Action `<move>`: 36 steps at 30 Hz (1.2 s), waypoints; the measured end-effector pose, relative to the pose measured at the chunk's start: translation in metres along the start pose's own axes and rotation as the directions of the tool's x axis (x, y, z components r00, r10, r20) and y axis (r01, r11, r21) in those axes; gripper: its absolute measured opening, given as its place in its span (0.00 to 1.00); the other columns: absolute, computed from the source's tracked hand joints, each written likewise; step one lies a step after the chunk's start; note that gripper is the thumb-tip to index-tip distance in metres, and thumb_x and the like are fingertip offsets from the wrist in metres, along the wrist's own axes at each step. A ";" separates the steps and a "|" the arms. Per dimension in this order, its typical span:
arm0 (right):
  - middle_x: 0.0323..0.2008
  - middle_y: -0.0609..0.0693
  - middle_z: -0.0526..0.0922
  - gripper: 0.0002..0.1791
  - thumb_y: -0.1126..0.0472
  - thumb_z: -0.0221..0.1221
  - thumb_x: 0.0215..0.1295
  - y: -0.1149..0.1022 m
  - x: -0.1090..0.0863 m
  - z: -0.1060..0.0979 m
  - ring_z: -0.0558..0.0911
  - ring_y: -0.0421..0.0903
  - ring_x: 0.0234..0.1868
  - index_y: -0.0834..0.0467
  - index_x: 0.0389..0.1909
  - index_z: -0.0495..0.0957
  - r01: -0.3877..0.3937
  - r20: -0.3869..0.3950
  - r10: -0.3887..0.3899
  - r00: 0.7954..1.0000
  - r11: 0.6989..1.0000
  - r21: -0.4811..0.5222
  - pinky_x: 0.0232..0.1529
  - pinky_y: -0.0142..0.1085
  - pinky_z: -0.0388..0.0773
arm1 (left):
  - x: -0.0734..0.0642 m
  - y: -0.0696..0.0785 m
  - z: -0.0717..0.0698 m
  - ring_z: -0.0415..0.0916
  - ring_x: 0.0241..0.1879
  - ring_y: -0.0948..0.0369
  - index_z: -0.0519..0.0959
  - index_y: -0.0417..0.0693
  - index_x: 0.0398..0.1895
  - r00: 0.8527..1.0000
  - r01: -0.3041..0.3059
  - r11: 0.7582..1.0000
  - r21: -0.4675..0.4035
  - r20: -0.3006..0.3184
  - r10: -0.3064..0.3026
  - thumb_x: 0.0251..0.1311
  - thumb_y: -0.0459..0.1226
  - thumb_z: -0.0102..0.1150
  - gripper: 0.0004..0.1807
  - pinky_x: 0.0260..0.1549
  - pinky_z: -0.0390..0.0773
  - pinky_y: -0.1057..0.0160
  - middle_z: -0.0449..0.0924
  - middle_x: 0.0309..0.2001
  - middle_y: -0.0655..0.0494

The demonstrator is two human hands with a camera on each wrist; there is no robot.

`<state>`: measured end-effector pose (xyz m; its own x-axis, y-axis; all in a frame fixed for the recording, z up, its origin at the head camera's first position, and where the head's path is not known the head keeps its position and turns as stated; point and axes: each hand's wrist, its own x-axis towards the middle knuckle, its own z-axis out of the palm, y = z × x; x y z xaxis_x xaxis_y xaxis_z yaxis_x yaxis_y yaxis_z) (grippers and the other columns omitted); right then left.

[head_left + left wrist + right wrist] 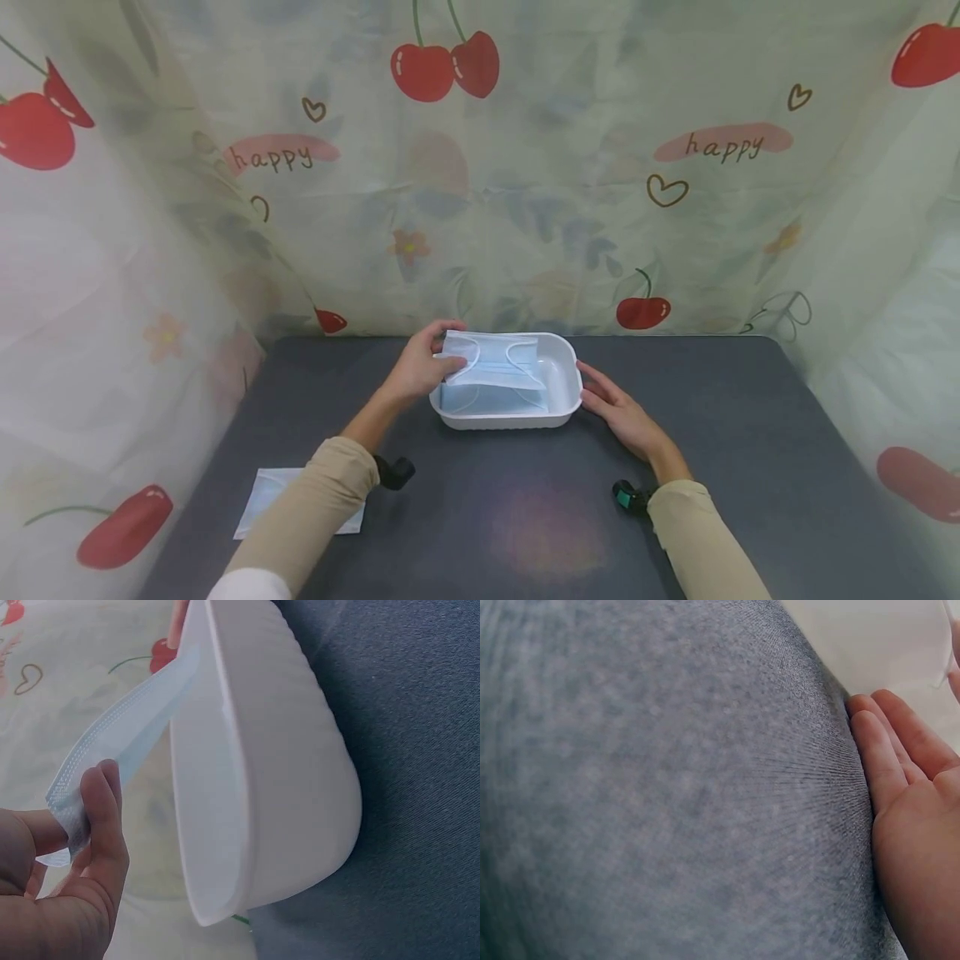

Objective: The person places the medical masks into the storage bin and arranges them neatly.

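My left hand (426,367) pinches a light blue face mask (497,357) by its left end, over a white plastic basin (564,375). In the left wrist view the held mask (124,731) slants from the thumb and fingers across the basin's rim (229,712). Lower in the basin lies another blue mask (491,402), partly covered by the held one. My right hand (618,412) rests its fingers against the basin's right end. In the right wrist view its fingers (885,761) reach out fairly straight beside the pale wall.
Near the left front of the dark grey table (480,517), a further mask (270,492) lies partly hidden under my left forearm. A cherry-printed curtain (525,208) hangs behind the table and along both sides. Each wrist wears a small black camera.
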<state>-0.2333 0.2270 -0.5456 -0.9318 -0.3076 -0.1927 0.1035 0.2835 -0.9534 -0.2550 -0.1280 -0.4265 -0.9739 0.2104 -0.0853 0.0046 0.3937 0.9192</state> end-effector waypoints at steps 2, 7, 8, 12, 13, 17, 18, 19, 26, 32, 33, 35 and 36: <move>0.79 0.56 0.61 0.36 0.40 0.53 0.76 0.001 0.000 0.000 0.59 0.61 0.80 0.32 0.80 0.51 -0.001 0.001 0.001 1.000 1.000 -0.001 0.78 0.65 0.50 | 0.001 -0.002 0.003 0.79 0.51 0.54 0.73 0.58 0.67 1.000 0.001 1.000 0.019 -0.010 -0.001 0.64 0.29 0.64 0.29 0.40 0.80 0.61 0.75 0.65 0.46; 0.79 0.56 0.61 0.36 0.40 0.53 0.76 0.002 0.000 -0.001 0.58 0.60 0.80 0.31 0.80 0.51 -0.001 0.007 0.001 1.000 1.000 0.006 0.78 0.65 0.49 | 0.003 -0.009 0.011 0.77 0.60 0.51 0.74 0.59 0.66 1.000 0.018 0.998 0.059 -0.016 -0.017 0.64 0.30 0.66 0.28 0.51 0.80 0.55 0.71 0.70 0.49; 0.79 0.56 0.61 0.36 0.40 0.53 0.76 0.002 0.000 -0.001 0.58 0.60 0.80 0.31 0.80 0.51 0.000 0.010 0.000 1.000 1.000 0.006 0.78 0.65 0.49 | 0.004 -0.011 0.013 0.77 0.59 0.51 0.74 0.60 0.66 1.000 0.025 0.998 0.062 -0.016 -0.024 0.64 0.31 0.66 0.28 0.51 0.80 0.55 0.71 0.69 0.49; 0.79 0.56 0.62 0.36 0.40 0.53 0.76 0.002 0.000 -0.001 0.59 0.60 0.80 0.32 0.80 0.51 0.001 0.013 -0.001 1.000 1.000 0.013 0.78 0.65 0.49 | 0.005 -0.016 0.018 0.76 0.59 0.51 0.75 0.62 0.65 0.999 0.047 0.997 0.067 -0.009 -0.046 0.63 0.31 0.67 0.29 0.51 0.80 0.57 0.70 0.71 0.51; 0.78 0.56 0.62 0.36 0.40 0.53 0.76 0.002 0.000 -0.001 0.60 0.60 0.80 0.32 0.80 0.51 0.001 0.013 -0.001 1.000 1.000 0.009 0.78 0.65 0.50 | 0.005 -0.017 0.019 0.76 0.60 0.51 0.75 0.62 0.65 0.999 0.049 0.997 0.065 -0.007 -0.049 0.63 0.31 0.67 0.29 0.50 0.79 0.57 0.69 0.71 0.51; 0.79 0.56 0.62 0.36 0.40 0.53 0.76 0.001 0.000 0.000 0.59 0.60 0.80 0.32 0.80 0.51 -0.006 0.003 0.006 1.000 1.000 -0.005 0.78 0.65 0.49 | 0.006 -0.020 0.022 0.75 0.63 0.50 0.75 0.64 0.65 0.998 0.058 0.997 0.060 -0.003 -0.058 0.62 0.31 0.68 0.29 0.52 0.80 0.54 0.67 0.73 0.52; 0.79 0.56 0.62 0.36 0.40 0.53 0.76 0.001 0.000 0.000 0.59 0.60 0.80 0.32 0.80 0.51 -0.008 0.000 0.008 1.000 1.000 -0.009 0.78 0.65 0.49 | 0.006 -0.020 0.023 0.74 0.64 0.50 0.75 0.64 0.65 0.998 0.060 0.996 0.062 -0.005 -0.060 0.62 0.31 0.68 0.29 0.53 0.80 0.53 0.67 0.73 0.52; 0.79 0.56 0.61 0.36 0.40 0.53 0.76 0.001 0.000 0.000 0.58 0.60 0.80 0.31 0.80 0.51 -0.010 -0.003 0.010 1.000 1.000 -0.015 0.78 0.65 0.49 | 0.007 -0.021 0.024 0.74 0.65 0.50 0.75 0.64 0.65 0.998 0.065 0.996 0.066 -0.007 -0.064 0.62 0.31 0.68 0.29 0.54 0.80 0.51 0.67 0.73 0.52; 0.79 0.55 0.60 0.37 0.39 0.53 0.75 0.001 0.001 0.000 0.58 0.60 0.81 0.31 0.80 0.51 -0.021 -0.010 0.021 1.000 1.000 -0.021 0.78 0.65 0.48 | 0.007 -0.026 0.028 0.74 0.65 0.48 0.76 0.62 0.64 0.999 0.035 0.988 0.153 -0.046 -0.028 0.60 0.29 0.69 0.31 0.57 0.77 0.48 0.70 0.72 0.50; 0.79 0.55 0.60 0.37 0.38 0.53 0.74 0.002 0.001 0.000 0.58 0.60 0.81 0.31 0.80 0.51 -0.029 -0.012 0.029 1.000 0.999 -0.021 0.78 0.65 0.49 | 0.007 -0.028 0.029 0.77 0.60 0.48 0.75 0.62 0.64 0.997 -0.001 0.954 0.300 -0.071 0.024 0.58 0.29 0.68 0.31 0.53 0.78 0.47 0.77 0.66 0.49; 0.79 0.55 0.60 0.37 0.38 0.54 0.74 0.002 0.001 0.000 0.58 0.60 0.81 0.31 0.80 0.51 -0.028 -0.011 0.028 1.000 0.999 -0.019 0.78 0.65 0.49 | 0.007 -0.028 0.029 0.78 0.60 0.48 0.75 0.62 0.64 0.997 0.000 0.948 0.318 -0.073 0.025 0.59 0.29 0.68 0.31 0.53 0.79 0.47 0.78 0.65 0.49; 0.79 0.55 0.60 0.37 0.38 0.53 0.74 0.002 0.001 0.000 0.58 0.60 0.81 0.31 0.80 0.51 -0.023 -0.008 0.023 1.000 1.000 -0.017 0.78 0.65 0.49 | 0.006 -0.028 0.028 0.78 0.61 0.47 0.75 0.63 0.65 0.997 0.002 0.938 0.345 -0.073 0.024 0.59 0.30 0.68 0.31 0.54 0.79 0.46 0.78 0.65 0.48; 0.79 0.55 0.60 0.37 0.38 0.53 0.75 0.002 0.001 0.000 0.58 0.60 0.81 0.32 0.80 0.51 -0.021 -0.008 0.021 1.000 1.000 -0.015 0.78 0.65 0.49 | 0.006 -0.029 0.028 0.78 0.61 0.47 0.75 0.63 0.65 0.997 0.001 0.933 0.359 -0.073 0.027 0.60 0.30 0.68 0.31 0.54 0.79 0.46 0.79 0.65 0.48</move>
<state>-0.2344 0.2275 -0.5475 -0.9320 -0.2948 -0.2109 0.1178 0.3040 -0.9454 -0.2549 -0.1128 -0.4642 -0.9873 0.1555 -0.0322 0.0850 0.6887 0.7200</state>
